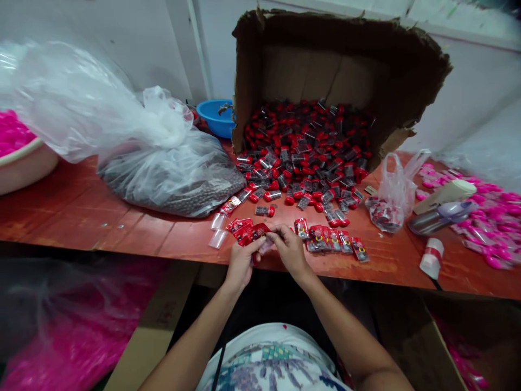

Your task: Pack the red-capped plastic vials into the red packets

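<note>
My left hand [241,264] is closed, its thumb and fingers pinching a red printed card [259,231] at the table's front edge. My right hand [291,251] meets it from the right, fingertips pressed together at a small clear plastic piece [266,246] by the card. Whether that piece joins the card is hard to make out. More red cards [241,228] lie just behind my left hand, near two clear tubes [218,238]. To the right of my right hand sits a row of red-topped packets with dark contents [319,238].
A torn cardboard box [411,70] on its side spills red-capped clear containers [301,146]. Left stand a tied plastic bag of dark beads [171,179] and a blue basin [217,117]. A small plastic bag [388,203], a white roll [432,258] and pink pieces [494,217] lie right.
</note>
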Motion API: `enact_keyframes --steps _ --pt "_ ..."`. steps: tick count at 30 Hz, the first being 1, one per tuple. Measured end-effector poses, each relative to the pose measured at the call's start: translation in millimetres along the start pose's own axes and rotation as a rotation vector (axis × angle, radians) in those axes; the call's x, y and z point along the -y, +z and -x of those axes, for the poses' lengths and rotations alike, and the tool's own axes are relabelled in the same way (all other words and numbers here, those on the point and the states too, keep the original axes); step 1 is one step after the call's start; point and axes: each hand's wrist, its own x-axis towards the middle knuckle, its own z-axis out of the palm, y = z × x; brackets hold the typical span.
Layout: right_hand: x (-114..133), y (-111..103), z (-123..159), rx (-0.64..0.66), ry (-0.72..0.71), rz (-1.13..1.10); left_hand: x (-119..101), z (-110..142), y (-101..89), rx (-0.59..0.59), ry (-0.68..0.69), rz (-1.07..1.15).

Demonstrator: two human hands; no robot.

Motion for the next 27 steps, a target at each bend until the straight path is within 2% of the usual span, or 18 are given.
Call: enact_keyframes --steps 3,7,11,16,19,21,24,27 --pt "-2.1 8.1 -7.9 -0.033 -0.034 0.074 -2.9 -6.0 -3.0 -0.053 -0.018 0.082" --pt "-0.8 15.7 -14.3 -0.043 -0.033 0.004 -9.5 -8.9 -10.2 -0.109 -0.093 0.174" --pt "3.1 20.6 -16.9 -0.022 -0.038 0.053 -15.5 -8.6 -15.5 -0.094 -0.150 0.229" --pt "6.7 23.1 -21.0 0.050 -0.219 0.228 -15.3 -12.0 -22.0 -0.073 -0.134 0.229" --pt "2.3 22.6 -33.9 0.169 -0.273 0.217 -15.7 -14.7 -27.1 -0.106 -0.118 0.231" --pt "-4.7 23.3 -48.4 0.177 -0.219 0.254 -17.5 -15.9 -30.1 -0.130 -0.124 0.246" --pt "-15.4 28.4 -70.5 0.079 -0.028 0.504 -21.1 -16.3 -32.2 -0.177 -0.127 0.267" --pt "-19.4 36.5 -79.3 0.136 0.063 0.734 -24.2 -15.6 -31.7 -0.225 -0.138 0.275"
